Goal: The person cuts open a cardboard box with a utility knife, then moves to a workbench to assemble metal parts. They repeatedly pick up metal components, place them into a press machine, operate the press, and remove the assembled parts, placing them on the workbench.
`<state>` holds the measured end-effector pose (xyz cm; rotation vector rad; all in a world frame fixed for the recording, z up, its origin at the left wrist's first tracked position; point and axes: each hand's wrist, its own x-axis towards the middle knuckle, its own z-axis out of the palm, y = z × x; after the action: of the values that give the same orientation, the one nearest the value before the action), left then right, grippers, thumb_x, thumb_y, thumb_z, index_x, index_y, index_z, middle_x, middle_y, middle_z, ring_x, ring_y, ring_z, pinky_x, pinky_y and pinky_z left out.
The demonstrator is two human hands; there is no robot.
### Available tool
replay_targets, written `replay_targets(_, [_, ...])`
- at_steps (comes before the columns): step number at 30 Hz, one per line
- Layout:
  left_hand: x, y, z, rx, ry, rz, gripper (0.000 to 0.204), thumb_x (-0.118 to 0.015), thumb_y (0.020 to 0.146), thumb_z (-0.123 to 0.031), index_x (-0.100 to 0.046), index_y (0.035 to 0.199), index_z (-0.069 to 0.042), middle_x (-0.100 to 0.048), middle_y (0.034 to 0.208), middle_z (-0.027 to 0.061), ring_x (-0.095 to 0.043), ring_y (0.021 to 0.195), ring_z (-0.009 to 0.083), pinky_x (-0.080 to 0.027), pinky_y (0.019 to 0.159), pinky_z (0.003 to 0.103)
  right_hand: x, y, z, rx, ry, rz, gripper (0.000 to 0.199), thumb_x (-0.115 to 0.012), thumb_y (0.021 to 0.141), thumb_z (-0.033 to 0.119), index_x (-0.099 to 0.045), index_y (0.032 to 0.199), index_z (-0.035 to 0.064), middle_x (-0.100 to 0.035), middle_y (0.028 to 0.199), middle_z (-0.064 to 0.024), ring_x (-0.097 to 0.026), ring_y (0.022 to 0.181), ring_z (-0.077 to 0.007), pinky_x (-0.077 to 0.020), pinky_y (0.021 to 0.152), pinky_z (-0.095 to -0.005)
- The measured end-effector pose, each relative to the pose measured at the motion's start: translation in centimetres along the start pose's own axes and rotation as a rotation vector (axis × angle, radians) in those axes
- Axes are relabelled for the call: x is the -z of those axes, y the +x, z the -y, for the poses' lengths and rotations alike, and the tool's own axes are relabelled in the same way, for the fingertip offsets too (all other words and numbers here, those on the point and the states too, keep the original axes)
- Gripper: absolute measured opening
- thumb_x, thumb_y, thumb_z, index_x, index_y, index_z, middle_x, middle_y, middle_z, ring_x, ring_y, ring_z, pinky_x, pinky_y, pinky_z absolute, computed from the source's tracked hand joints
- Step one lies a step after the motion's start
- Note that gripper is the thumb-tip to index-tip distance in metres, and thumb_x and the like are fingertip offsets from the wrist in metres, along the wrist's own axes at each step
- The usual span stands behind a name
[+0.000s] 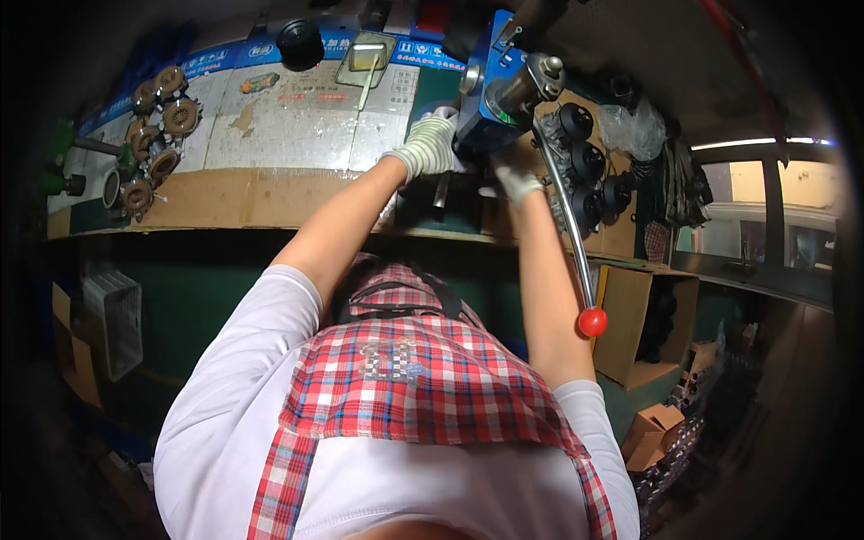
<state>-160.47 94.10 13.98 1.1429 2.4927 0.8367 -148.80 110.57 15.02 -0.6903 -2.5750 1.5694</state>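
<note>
A blue bench press (490, 94) stands at the far edge of the bench, with a long metal lever (565, 216) slanting down to a red ball knob (592, 321). My left hand (428, 146), in a striped white glove, is closed against the left side of the press; whatever it grips is hidden. Below the press, my right hand (517, 183) is gloved too and smeared by motion, so its fingers cannot be read. Neither hand is on the lever. A short metal rod (441, 193) sits between the two hands near the bench's front.
Several brown ring-shaped parts (162, 135) are grouped at the left. Several black round parts (589, 162) lie right of the press beside a clear plastic bag (634, 130). A black round pot (300, 45) and a small tray (367, 61) stand behind. An open carton (627, 328) is below right.
</note>
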Motion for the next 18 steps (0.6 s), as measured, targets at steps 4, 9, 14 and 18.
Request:
replay_targets(4, [-2.7,1.5,1.5,-0.071,-0.024,-0.057,0.104,-0.091,0.055,-0.053,-0.051,0.139,-0.005,-0.05,0.14,0.0253,-0.051,0.127,0.0439,-0.044,0.108,0.047,11.4,-11.5,7.4,-0.371,0.438,0.208,0.102,-0.045,0.087,0.084,-0.042,0.148,0.0025,-0.069,0.099,-0.0136,-0.07,0.071,-0.0204,-0.0573,0.058,-0.0294])
replay_targets(9, [-2.6,1.1,2.3,-0.061,-0.074,-0.04,0.103,-0.09,0.058,-0.051,-0.051,0.141,-0.006,-0.048,0.143,0.0275,-0.049,0.128,0.0459,-0.043,0.109,0.048,9.8,-20.7,14.2,-0.434,-0.174,0.16,0.067,-0.072,0.093,0.041,-0.049,0.14,-0.0006,-0.067,0.079,-0.0156,-0.067,0.061,-0.0193,-0.0528,0.051,-0.0331])
replay_targets(14, [-2.3,1.4,0.7,-0.043,-0.047,0.0,0.101,-0.091,0.059,-0.044,-0.049,0.142,-0.003,-0.047,0.144,0.0269,-0.049,0.13,0.045,-0.043,0.11,0.047,4.1,-17.9,-0.6,-0.251,-0.756,0.008,0.05,-0.049,0.101,0.047,-0.067,0.109,0.0007,-0.069,0.094,-0.0293,-0.064,0.091,-0.0504,-0.0507,0.084,-0.0547])
replay_targets(18, [-2.2,1.1,1.3,-0.059,-0.092,-0.013,0.1,-0.091,0.059,-0.043,-0.05,0.141,-0.004,-0.047,0.144,0.0257,-0.047,0.132,0.0445,-0.042,0.111,0.047,0.4,-15.8,-3.5,-0.303,-0.618,-0.223,0.047,-0.046,0.104,0.044,-0.069,0.102,0.0026,-0.069,0.087,-0.0273,-0.066,0.084,-0.0472,-0.0524,0.075,-0.0537])
